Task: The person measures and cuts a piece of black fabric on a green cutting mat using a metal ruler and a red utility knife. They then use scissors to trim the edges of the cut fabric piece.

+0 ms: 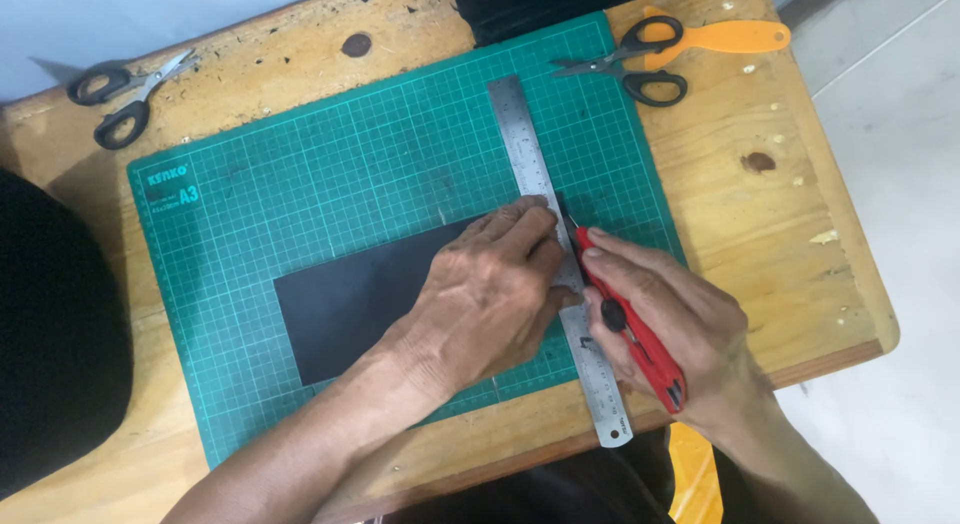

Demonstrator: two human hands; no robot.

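A dark rectangular sheet [345,309] lies on a green gridded cutting mat [330,174]. A long steel ruler [530,154] lies across the mat along the sheet's right end. My left hand [490,294] presses flat on the ruler and the sheet, fingers spread over the ruler's middle. My right hand [665,324] grips a red utility knife [630,329]; its blade tip sits against the ruler's right edge near the sheet's upper right corner.
The mat rests on a worn wooden table [770,214]. Black-handled scissors [125,94] lie at the back left. Another pair of scissors [630,69] and an orange tool [725,36] lie at the back right. A dark object [520,4] sits at the table's far edge.
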